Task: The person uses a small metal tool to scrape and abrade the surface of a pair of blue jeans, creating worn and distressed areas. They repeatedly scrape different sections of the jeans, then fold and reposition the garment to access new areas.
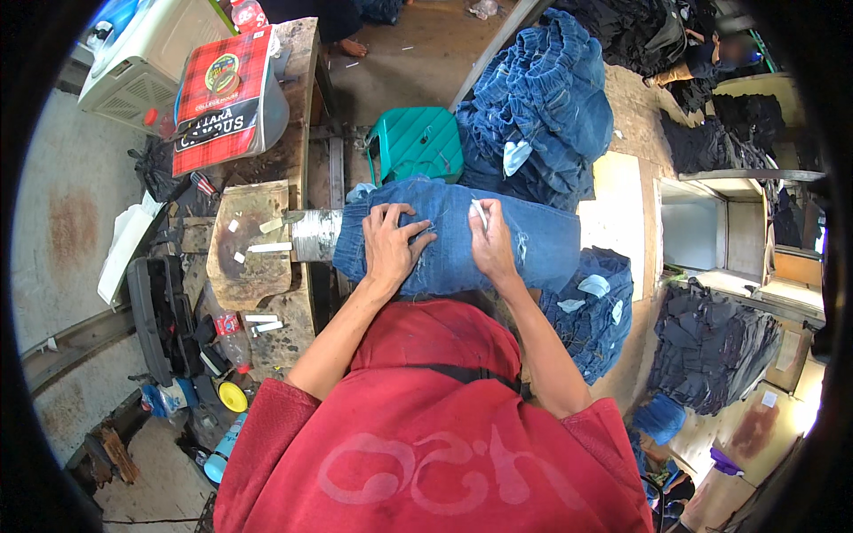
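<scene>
A pair of blue jeans with an elastic waist (551,238) lies stretched crosswise before me, pulled over a narrow arm whose wrapped, silvery end (315,235) sticks out at the waistband. My left hand (391,244) rests flat on the denim near the waistband, fingers spread. Farther right along the leg, my right hand (491,247) is closed around a small white stick (480,213), its end showing above the fingers. Pale frayed marks show on the denim near both hands. Similar white sticks (269,248) lie on the worn wooden board (253,204) at left.
A tall heap of jeans (538,98) rises beyond my work, with a green plastic stool (416,142) beside it. More jeans (591,311) lie at right. A red plaid bag (222,98) covers a container on the left bench. Dark garments (711,346) are stacked far right; another person is at upper right.
</scene>
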`<state>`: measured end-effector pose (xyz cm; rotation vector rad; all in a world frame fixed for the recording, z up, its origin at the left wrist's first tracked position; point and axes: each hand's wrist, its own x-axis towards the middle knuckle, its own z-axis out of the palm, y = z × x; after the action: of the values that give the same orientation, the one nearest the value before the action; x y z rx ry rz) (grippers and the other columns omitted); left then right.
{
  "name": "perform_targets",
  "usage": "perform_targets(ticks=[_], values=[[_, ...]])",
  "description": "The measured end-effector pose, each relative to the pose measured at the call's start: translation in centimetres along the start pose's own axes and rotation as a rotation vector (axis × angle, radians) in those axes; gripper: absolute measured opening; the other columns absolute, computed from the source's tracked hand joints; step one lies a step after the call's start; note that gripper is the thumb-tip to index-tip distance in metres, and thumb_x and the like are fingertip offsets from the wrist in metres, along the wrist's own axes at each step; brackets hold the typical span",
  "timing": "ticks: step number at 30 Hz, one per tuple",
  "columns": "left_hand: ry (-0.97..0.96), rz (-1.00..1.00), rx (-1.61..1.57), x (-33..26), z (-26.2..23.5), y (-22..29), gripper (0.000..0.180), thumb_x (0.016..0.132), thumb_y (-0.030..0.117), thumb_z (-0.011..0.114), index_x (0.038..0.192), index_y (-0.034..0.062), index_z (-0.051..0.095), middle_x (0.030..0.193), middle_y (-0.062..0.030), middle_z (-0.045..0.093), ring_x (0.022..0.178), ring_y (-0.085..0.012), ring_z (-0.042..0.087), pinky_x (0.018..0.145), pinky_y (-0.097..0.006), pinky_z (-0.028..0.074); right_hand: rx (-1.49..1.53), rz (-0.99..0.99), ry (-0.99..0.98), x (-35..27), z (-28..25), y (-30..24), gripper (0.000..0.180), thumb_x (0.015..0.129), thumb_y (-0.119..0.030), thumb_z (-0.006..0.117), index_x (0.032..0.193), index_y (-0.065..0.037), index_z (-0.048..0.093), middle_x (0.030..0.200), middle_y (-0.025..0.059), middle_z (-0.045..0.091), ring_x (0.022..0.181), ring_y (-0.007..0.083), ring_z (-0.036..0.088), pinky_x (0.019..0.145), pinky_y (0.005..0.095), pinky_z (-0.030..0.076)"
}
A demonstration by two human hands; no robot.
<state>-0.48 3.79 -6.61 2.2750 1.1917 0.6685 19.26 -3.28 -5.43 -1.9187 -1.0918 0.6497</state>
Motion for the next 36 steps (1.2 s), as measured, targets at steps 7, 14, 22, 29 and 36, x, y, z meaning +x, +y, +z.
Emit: perform_targets(ticks=[7, 14, 22, 29, 36], values=[[0.002, -0.221, -0.372, 1.6, -0.6, -0.8, 0.016, 0.086, 0.024, 0.089, 0.095, 0.011, 0.088, 0.099, -0.0038, 0.082, 0.101, -0.025, 0.065, 0.095, -0.038, 0.048, -0.037, 0.101, -0.241, -1.1, -2.0, 0.7, 0.027, 0.112, -0.028, 0.059, 0.124, -0.005, 0.062, 0.103, 0.0203, 0.077, 0.094, 0.0371, 0.076, 0.082, 0.0462, 0.056], [-0.114, -0.3, -0.484, 2.3, -2.1, -1.3, 0.017, 0.088, 0.024, 0.089, 0.096, 0.0082, 0.087, 0.094, -0.0053, 0.081, 0.091, -0.0188, 0.065, 0.088, -0.034, 0.048, 0.083, 0.263, -0.311, 0.3, 1.3, -0.6, 0.026, 0.105, -0.027, 0.07, 0.121, -0.007, 0.072, 0.101, 0.0186, 0.079, 0.105, 0.0326, 0.078, 0.088, 0.0442, 0.059], [-0.033, -0.386, -0.527, 2.7, -1.4, -3.0, 0.019, 0.084, 0.022, 0.092, 0.095, 0.0065, 0.087, 0.086, -0.0075, 0.073, 0.084, -0.0221, 0.063, 0.084, -0.036, 0.048, 0.112, 0.186, -0.767, 0.2, 0.7, -3.4, 0.028, 0.1, -0.029, 0.075, 0.11, -0.004, 0.079, 0.087, 0.0098, 0.076, 0.082, 0.019, 0.071, 0.077, 0.0381, 0.057], [0.027, 0.064, -0.25, 3.1, -2.3, -2.0, 0.029, 0.08, 0.025, 0.095, 0.095, 0.0071, 0.078, 0.101, -0.009, 0.073, 0.103, -0.0319, 0.064, 0.091, -0.042, 0.052, 0.322, 0.434, -0.526, -1.4, -2.0, -1.8, 0.019, 0.104, -0.009, 0.064, 0.121, -0.003, 0.072, 0.092, 0.0006, 0.073, 0.078, 0.0074, 0.059, 0.069, 0.0263, 0.049], [-0.156, -0.116, -0.347, 3.5, -0.3, -1.7, 0.017, 0.084, 0.021, 0.092, 0.092, 0.007, 0.085, 0.095, -0.0043, 0.081, 0.093, -0.022, 0.069, 0.09, -0.034, 0.053, 0.365, 0.443, -0.365, -1.1, -1.9, 0.9, 0.021, 0.108, -0.021, 0.069, 0.123, -0.006, 0.07, 0.082, -0.004, 0.068, 0.075, 0.0033, 0.054, 0.065, 0.0219, 0.041]])
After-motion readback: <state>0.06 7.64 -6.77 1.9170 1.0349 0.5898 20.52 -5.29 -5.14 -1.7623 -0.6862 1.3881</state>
